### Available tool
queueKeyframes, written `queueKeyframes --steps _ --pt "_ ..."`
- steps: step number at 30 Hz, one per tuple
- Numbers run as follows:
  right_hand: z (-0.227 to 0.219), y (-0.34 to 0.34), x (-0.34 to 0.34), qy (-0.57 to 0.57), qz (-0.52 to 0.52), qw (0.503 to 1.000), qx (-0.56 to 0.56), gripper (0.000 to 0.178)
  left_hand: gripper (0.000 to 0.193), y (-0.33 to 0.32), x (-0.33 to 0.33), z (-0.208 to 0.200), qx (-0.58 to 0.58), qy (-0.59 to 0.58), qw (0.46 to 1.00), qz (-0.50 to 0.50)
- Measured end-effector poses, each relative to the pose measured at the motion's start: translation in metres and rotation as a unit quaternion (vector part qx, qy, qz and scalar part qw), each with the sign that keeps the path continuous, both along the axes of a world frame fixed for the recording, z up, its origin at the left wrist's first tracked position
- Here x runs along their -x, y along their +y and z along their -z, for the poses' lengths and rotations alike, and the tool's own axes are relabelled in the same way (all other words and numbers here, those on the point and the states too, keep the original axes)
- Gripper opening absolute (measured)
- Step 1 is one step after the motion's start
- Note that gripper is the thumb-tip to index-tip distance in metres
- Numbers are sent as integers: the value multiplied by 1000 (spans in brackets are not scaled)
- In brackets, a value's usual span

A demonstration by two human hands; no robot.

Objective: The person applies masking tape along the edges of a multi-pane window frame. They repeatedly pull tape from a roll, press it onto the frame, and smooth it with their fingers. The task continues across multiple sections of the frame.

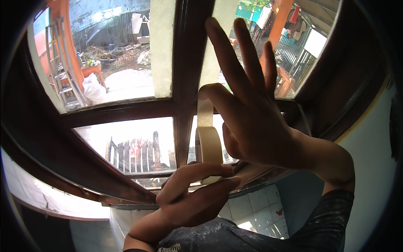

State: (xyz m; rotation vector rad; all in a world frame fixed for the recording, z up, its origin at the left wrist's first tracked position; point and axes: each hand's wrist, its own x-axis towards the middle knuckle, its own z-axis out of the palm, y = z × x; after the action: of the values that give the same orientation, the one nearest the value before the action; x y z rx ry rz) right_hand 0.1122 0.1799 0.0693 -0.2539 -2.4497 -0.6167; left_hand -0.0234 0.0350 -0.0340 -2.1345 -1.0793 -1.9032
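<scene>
A roll of cream masking tape (211,145) stands on edge in my left hand (191,199), whose thumb and fingers are closed on its lower rim. From the roll a short strip of tape (205,112) runs up to my right hand (256,119). The bent index finger of that hand is on the strip's upper end; its thumb is partly hidden. Its other three fingers stretch upward, spread in front of the dark wooden window frame (187,75) and the glass. Whether those fingertips touch the frame or the glass, I cannot tell.
Window panes (126,140) are set in the dark frame around my hands. Through the glass appear a ladder (62,69), a white sack (95,88), an orange post (72,50) and a slatted wooden thing (136,153). Light floor tiles (252,206) show below.
</scene>
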Motion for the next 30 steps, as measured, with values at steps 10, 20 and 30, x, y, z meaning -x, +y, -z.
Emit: queueKeyframes --steps 10,20,30 --pt "-3 -8 -11 -20 46 999 -3 33 31 5 -12 15 -13 -88 996 -9" --pt "-62 -58 -156 124 188 972 71 41 16 9 -14 18 -15 -80 994 -72" --pt "47 -27 -174 217 294 930 -30 45 26 12 -21 29 -7 -154 986 -70"
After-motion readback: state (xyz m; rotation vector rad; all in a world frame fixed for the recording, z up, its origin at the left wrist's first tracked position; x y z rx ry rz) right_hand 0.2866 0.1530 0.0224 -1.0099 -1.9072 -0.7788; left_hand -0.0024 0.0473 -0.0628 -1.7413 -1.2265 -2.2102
